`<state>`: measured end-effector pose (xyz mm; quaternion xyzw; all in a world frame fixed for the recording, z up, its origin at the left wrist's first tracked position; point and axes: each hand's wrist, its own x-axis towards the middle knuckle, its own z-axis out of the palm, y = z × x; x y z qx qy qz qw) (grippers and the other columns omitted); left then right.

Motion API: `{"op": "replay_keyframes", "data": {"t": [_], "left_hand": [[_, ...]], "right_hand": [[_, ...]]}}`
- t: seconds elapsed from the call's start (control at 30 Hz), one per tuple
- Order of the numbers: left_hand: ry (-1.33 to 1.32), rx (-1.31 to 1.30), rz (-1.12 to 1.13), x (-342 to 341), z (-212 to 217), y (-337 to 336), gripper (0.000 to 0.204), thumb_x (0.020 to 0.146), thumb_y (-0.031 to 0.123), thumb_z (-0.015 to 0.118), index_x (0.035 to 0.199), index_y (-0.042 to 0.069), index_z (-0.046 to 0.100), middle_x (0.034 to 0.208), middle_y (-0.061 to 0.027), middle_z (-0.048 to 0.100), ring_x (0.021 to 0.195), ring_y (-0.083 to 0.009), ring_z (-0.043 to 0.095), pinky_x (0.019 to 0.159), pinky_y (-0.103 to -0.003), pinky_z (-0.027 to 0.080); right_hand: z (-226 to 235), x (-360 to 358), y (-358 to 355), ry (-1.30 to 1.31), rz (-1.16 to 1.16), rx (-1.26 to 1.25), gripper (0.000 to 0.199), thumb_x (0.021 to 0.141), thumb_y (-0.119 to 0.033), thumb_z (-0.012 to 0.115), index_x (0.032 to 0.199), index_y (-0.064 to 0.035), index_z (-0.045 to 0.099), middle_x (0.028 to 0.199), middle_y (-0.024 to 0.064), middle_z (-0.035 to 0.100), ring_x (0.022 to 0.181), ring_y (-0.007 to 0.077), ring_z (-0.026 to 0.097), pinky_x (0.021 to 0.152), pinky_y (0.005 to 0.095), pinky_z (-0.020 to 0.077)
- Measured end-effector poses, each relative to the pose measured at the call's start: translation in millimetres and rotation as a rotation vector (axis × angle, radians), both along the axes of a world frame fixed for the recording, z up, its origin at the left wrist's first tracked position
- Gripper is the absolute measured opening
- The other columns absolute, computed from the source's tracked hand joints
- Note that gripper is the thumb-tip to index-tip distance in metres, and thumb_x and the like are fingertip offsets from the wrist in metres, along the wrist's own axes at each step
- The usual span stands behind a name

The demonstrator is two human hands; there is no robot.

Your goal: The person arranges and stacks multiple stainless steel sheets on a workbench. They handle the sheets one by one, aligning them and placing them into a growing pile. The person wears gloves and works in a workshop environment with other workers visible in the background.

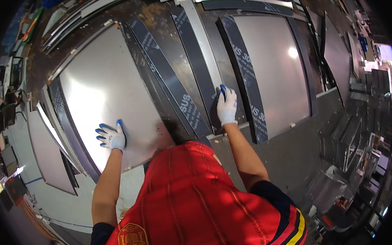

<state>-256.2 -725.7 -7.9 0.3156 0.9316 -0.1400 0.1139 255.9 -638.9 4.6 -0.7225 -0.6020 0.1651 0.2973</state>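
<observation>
Presently, the left hand (111, 137), fingers spread wide, rests on a bare metal sheet (112, 78); right of that sheet, the right hand (227, 108), grip indeterminable, meets a pale metal strip (205, 45). Flat palm contact advisable.

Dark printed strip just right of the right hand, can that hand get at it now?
Probably yes: the right hand is close beside the dark printed strip, and nothing visible stands between them.

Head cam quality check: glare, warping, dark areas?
Head view: strong glare washes out part of the left metal panel; a smaller hotspot sits on the right metal panel. Head view: fisheye bends edges toward the rim, corners black. Head view: left hand and right hand are readable.
</observation>
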Motion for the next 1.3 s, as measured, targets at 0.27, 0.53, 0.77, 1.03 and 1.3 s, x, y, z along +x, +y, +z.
{"op": "replay_keyframes", "data": {"t": [0.27,0.53,0.77,1.03,1.3], "left_hand": [[-0.010,-0.063,0.002,-5.6,-3.2,0.6,0.115,0.101,0.083,0.048,0.178,0.004,0.014,0.184,-0.0279,0.003,0.167,-0.0573,0.007,0.129,-0.076,0.016],[-0.001,-0.092,0.010,-9.1,-6.4,1.8,0.115,0.101,0.084,0.046,0.178,0.005,0.014,0.185,-0.0269,0.001,0.168,-0.0554,0.007,0.130,-0.075,0.014],[-0.011,-0.085,0.031,-12.9,-11.0,2.0,0.116,0.101,0.085,0.046,0.179,0.008,0.010,0.186,-0.0239,0.000,0.168,-0.0542,0.006,0.130,-0.074,0.013],[-0.293,0.627,-0.357,12.0,74.4,54.3,0.105,0.087,0.027,0.090,0.173,0.006,0.033,0.179,-0.0300,0.026,0.160,-0.0485,0.035,0.132,-0.050,0.031],[-0.079,0.410,-1.136,37.2,198.5,103.5,0.098,0.078,0.033,0.094,0.162,0.011,0.050,0.168,-0.0236,0.044,0.152,-0.0453,0.043,0.132,-0.059,0.027]], "right_hand": [[8.7,-0.6,-4.7,-0.187,0.111,-0.372,0.061,0.082,-0.028,0.094,0.131,-0.0018,0.070,0.127,0.0231,0.070,0.118,0.0424,0.069,0.104,0.0473,0.0556],[27.4,22.5,21.6,0.826,0.098,-0.560,0.016,0.098,-0.014,0.081,0.105,-0.0001,0.079,0.093,-0.0005,0.075,0.085,0.0069,0.063,0.080,0.0270,0.0528],[71.5,31.0,31.2,1.076,0.229,-0.649,0.023,0.101,-0.018,0.080,0.115,0.0000,0.080,0.099,-0.0018,0.076,0.092,0.0075,0.066,0.086,0.0252,0.0536],[118.9,17.3,45.5,0.900,0.616,-0.705,0.023,0.098,-0.014,0.080,0.115,0.0028,0.077,0.103,0.0013,0.074,0.097,0.0093,0.065,0.092,0.0279,0.0526],[183.1,-23.8,97.3,0.490,1.131,-0.661,0.031,0.095,-0.014,0.079,0.122,0.0014,0.075,0.110,0.0138,0.074,0.107,0.0259,0.070,0.100,0.0360,0.0537]]}}
